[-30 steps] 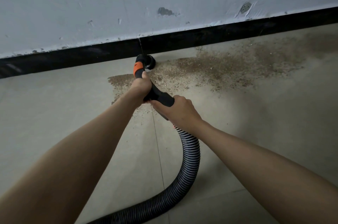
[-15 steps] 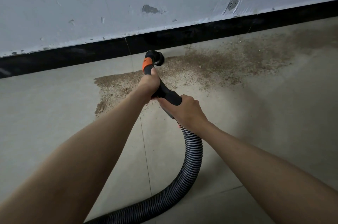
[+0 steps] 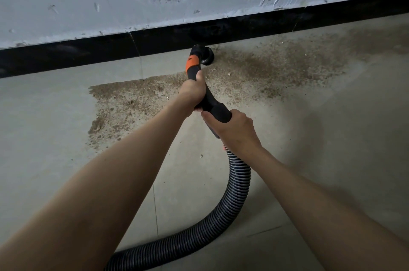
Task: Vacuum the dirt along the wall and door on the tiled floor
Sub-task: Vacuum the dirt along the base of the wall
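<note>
Tiled floor (image 3: 55, 138), nozzle (image 3: 204, 56) against baseboard (image 3: 88, 56), dirt (image 3: 276, 67) rightward

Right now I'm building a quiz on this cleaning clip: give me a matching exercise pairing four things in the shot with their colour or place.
Things:
1. skirting board
2. band on the vacuum nozzle
3. hose
4. dirt

Descriptions:
A. orange
B. brown, spread over the floor tiles
C. ribbed, curving back below the right hand
D. black strip at the foot of the wall

Pairs: 1-D, 2-A, 3-C, 4-B
</note>
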`<state>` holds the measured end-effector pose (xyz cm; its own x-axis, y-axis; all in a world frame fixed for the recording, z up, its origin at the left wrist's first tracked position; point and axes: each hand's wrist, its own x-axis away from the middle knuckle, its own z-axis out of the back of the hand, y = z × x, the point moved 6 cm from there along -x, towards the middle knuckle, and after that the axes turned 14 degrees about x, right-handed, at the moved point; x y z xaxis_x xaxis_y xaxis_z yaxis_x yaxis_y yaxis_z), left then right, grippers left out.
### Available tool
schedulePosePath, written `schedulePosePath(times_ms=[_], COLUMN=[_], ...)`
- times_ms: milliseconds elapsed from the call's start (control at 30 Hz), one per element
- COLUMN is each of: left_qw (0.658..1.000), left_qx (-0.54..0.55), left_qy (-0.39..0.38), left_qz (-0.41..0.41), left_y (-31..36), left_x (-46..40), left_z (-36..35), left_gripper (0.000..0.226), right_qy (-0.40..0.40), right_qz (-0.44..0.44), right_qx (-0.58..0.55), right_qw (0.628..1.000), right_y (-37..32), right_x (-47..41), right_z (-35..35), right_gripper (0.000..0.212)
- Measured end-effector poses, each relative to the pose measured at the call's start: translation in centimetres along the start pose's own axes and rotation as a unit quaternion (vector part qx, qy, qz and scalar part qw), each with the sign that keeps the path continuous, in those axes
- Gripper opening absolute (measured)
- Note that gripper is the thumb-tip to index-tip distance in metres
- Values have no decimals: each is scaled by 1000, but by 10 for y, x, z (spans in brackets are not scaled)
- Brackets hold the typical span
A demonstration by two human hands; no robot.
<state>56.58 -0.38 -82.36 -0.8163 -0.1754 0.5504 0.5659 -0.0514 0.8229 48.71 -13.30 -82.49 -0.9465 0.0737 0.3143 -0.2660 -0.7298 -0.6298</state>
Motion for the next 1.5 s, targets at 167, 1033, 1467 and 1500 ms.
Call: schedulePosePath(times_ms=[167,1033,1467,1500], left_qw=[1000,970,973,973], left_qx=[-4,136,160,159], left_qy=[-13,194,152,151], left_qz=[-5,61,70,72], left_y=[1,-53,-86,-85], left_x=[-7,47,77,77], left_z=[-10,316,319,318], left_gripper=[49,54,50,50], right_qy=[8,-192,-141,-141], right_qz=[6,213,189,185], right_qx=[-2,92,161,163], right_qw=[1000,954,958,959], right_y=[7,-228,-212,-212], right_x=[-6,68,110,110], right_z=[2,-174,-188,-187], right_gripper=[53,56,58,57])
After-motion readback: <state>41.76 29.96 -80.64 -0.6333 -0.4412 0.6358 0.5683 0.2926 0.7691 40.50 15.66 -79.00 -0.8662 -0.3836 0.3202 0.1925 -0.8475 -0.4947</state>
